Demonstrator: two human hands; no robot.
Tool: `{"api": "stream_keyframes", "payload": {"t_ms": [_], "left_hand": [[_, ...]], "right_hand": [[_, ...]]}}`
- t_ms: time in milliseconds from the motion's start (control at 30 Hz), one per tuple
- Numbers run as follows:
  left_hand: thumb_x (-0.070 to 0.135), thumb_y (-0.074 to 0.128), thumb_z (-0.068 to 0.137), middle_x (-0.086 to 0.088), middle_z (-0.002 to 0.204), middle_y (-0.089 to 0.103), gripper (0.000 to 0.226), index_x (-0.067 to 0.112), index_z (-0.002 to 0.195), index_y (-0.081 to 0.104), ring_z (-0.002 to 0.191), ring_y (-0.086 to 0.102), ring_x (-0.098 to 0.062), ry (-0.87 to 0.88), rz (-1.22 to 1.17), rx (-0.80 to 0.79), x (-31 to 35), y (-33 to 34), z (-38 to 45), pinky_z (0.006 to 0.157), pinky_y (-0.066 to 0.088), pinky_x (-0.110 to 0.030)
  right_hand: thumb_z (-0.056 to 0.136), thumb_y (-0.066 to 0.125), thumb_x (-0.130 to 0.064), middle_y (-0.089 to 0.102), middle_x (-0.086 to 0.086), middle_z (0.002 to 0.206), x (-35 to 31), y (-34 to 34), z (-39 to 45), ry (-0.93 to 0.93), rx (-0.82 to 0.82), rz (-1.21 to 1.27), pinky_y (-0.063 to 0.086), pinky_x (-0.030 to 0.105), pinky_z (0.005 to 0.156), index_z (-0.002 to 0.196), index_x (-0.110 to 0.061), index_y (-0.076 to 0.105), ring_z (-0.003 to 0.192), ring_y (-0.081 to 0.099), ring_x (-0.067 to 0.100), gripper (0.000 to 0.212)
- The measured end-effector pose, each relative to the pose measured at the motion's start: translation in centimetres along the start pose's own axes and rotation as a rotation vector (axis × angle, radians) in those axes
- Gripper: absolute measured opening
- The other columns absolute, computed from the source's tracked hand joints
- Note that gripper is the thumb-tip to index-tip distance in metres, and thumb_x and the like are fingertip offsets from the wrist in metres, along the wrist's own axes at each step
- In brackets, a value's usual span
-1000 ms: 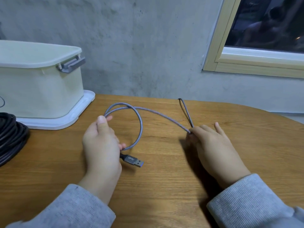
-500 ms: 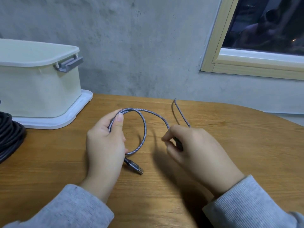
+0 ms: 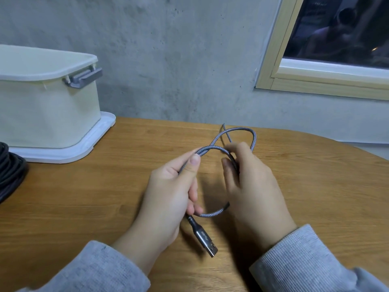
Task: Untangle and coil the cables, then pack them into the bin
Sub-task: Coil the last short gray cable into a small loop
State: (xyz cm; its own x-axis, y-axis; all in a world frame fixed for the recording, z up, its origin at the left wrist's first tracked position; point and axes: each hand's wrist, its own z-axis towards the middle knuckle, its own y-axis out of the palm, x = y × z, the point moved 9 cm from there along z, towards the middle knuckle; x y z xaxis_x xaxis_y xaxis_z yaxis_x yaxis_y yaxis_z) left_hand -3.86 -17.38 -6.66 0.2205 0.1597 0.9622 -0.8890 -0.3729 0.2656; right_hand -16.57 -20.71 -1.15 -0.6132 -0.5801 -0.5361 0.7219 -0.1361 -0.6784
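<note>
A grey braided USB cable [image 3: 235, 130] is held above the wooden table [image 3: 315, 186] in loops. My left hand [image 3: 168, 194] grips the loops, thumb pressing the strands at the top, and the metal USB plug [image 3: 205, 239] hangs out below it. My right hand [image 3: 250, 186] holds another stretch of the same cable, fingers curled round it, with a fresh loop arching over its knuckles. The cream bin [image 3: 46, 106] stands at the back left on its white lid [image 3: 92, 140].
A bundle of black cable [image 3: 8, 173] lies at the left edge beside the bin. A concrete wall runs behind the table, with a wood-framed window [image 3: 315, 81] at the upper right. The table's rounded edge curves at the right.
My right hand has moved in toward the left, bringing the cable round into another loop. The long stretch across the table is now gathered between both hands.
</note>
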Motion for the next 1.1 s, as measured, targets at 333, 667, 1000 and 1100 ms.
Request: {"api": "stream_keyframes", "payload": {"t_ms": [333,667,1000,1100], "left_hand": [[0.027,0.055,0.092,0.002,0.043,0.037,0.021,0.034,0.107,0.068,0.03,0.035,-0.009,-0.028,0.049,-0.107,0.0,1.0,-0.2,0.04,0.04,-0.023],[0.008,0.043,0.098,0.004,0.058,0.044,0.031,0.024,0.11,0.066,0.049,0.046,-0.007,0.05,-0.026,-0.18,0.7,2.2,-0.8,0.062,0.051,-0.026],[0.009,0.04,0.101,0.009,0.04,0.037,0.03,0.027,0.105,0.064,0.038,0.046,-0.004,-0.033,0.09,-0.061,-0.3,1.2,-0.4,0.074,0.055,-0.042],[0.009,0.04,0.101,0.009,0.041,0.03,0.033,0.03,0.1,0.066,0.039,0.034,-0.004,-0.022,0.111,-0.016,-0.2,0.6,-0.2,0.055,0.054,-0.029]], "right_hand": [[0.095,0.048,-0.031,0.066,0.004,0.08,0.3,-0.4,-0.2,0.006,0.049,-0.067,0.043,0.039,0.066,0.102,-0.017,0.061,0.08,0.061,0.031,0.02],[0.099,0.04,-0.027,0.065,0.007,0.08,3.2,-1.4,0.4,0.26,0.083,0.059,0.04,0.036,0.069,0.092,-0.014,0.062,0.084,0.058,0.03,0.027],[0.099,0.044,-0.03,0.061,0.001,0.075,3.8,-0.6,0.5,0.256,0.015,0.084,0.042,0.036,0.072,0.108,-0.018,0.06,0.085,0.058,0.029,0.022],[0.094,0.054,-0.027,0.053,-0.004,0.067,3.4,-0.7,0.5,0.218,0.024,0.054,0.04,0.034,0.072,0.138,-0.019,0.035,0.082,0.059,0.028,0.049]]}}
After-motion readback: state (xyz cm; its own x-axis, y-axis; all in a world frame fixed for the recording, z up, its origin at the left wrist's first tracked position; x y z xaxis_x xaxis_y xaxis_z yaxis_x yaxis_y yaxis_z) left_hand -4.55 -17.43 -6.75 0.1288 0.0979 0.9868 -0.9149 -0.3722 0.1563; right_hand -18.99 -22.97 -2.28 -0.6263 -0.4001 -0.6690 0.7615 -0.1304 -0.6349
